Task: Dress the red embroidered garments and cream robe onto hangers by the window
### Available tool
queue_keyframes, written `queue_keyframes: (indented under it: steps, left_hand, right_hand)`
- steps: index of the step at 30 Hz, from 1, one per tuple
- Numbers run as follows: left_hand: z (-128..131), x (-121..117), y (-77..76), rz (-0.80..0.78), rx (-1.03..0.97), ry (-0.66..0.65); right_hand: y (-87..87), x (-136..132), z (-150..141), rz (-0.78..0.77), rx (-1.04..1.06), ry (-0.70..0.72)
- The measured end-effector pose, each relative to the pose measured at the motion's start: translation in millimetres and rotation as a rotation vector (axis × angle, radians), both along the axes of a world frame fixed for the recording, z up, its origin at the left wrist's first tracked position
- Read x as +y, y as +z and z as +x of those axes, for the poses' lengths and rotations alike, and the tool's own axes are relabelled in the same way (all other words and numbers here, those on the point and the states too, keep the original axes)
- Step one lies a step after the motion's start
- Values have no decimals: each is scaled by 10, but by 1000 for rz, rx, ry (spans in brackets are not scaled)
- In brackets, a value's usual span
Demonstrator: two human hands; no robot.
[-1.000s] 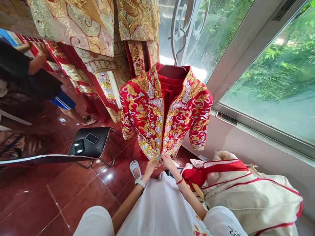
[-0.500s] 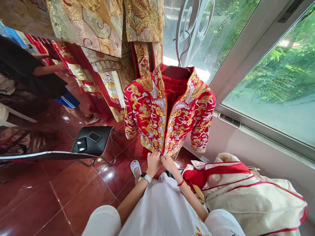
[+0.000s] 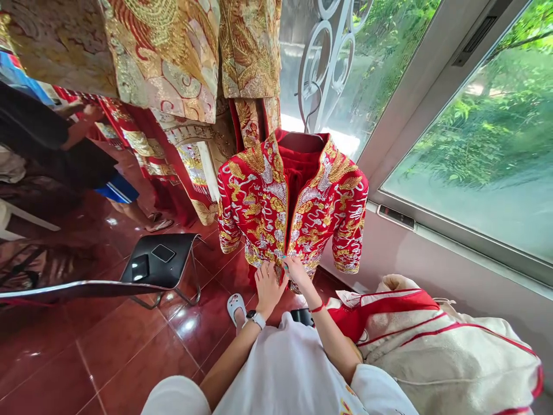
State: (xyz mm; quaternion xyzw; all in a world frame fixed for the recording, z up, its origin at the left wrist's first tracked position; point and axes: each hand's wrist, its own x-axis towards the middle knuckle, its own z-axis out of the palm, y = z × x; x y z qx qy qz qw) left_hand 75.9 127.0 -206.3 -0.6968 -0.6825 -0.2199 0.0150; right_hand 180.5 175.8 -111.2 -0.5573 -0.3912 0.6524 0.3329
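A red jacket with gold and silver embroidery hangs in front of me on a dark hanger. Its front gapes from the collar down and comes together near my fingertips. My right hand pinches the front closure a little above the hem; what lies between the fingertips, perhaps a zip pull, is too small to make out. Just below and to the left, my left hand holds the lower front panel, its fingers laid over the embroidery. My left fingertips and the hem between the hands are partly covered.
Gold embroidered garments hang at the upper left. A black chair bears a phone. White-and-red cloth is heaped at my right, below the window. Another person stands at the far left, handling red garments.
My right hand has moved up the front closure, away from the hem. The left hand now lies lower, its fingers flatter on the jacket. The view has tilted up and shifted slightly.
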Motion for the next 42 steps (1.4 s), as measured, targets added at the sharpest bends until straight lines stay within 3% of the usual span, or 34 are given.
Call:
queue_keyframes:
  steps: [3, 9, 20, 28, 32, 35, 42]
  left_hand:
    - [83, 191, 89, 127, -40, 16]
    - [295, 540, 119, 9, -26, -40]
    - [357, 723, 117, 55, -32, -76]
    - [266, 973, 469, 107, -31, -54]
    - [304, 1057, 563, 64, -4, -85]
    - [345, 1057, 581, 48, 0, -93]
    - [400, 1047, 637, 79, -36, -93]
  right_hand:
    - [12, -42, -46, -25, 12, -16]
    - [92, -43, -28, -47, 55, -19]
    - [582, 523, 122, 151, 89, -63]
    - [541, 449, 94, 164, 29, -48]
    - [560, 432, 90, 177, 32, -54]
    - [694, 523, 132, 204, 43, -67]
    - [1257, 891, 196, 310, 99, -72]
